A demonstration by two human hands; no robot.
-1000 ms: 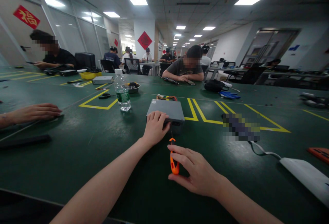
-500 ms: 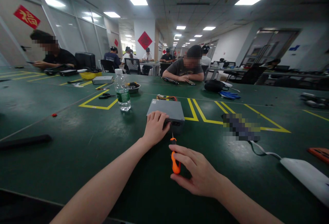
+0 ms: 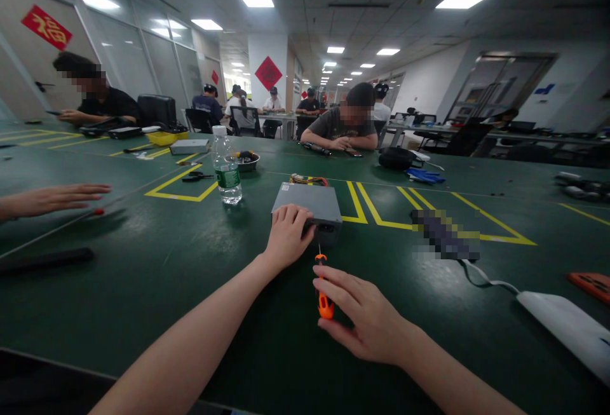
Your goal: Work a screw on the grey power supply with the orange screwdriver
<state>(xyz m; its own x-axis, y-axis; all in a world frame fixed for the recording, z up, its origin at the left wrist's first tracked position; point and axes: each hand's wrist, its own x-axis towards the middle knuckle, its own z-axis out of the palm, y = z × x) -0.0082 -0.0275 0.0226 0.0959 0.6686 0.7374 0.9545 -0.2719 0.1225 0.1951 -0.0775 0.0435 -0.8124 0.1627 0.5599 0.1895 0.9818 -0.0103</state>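
A grey metal computer power supply [image 3: 309,202] lies on the green table in front of me, its bundle of coloured wires [image 3: 309,180] at the far side. My left hand [image 3: 290,234] grips its near left edge, fingers over the top and thumb at the front face by the socket. In my right hand [image 3: 355,313] is an orange and black screwdriver [image 3: 325,304], held between fingertips and thumb. Its thin shaft points away from me toward the front face of the power supply. Whether the tip touches a screw I cannot tell.
Left of the power supply stands a water bottle [image 3: 227,170], with a metal bowl [image 3: 248,161] behind it. Another person's hand [image 3: 57,200] reaches in at the far left, above a black bar [image 3: 47,264]. To the right lie a white power strip [image 3: 562,326] and blue gloves [image 3: 426,175].
The screwdriver's handle has turned in my right fingers, which have shifted slightly. Another person's hand has come into view at the left. My left hand stays on the power supply.
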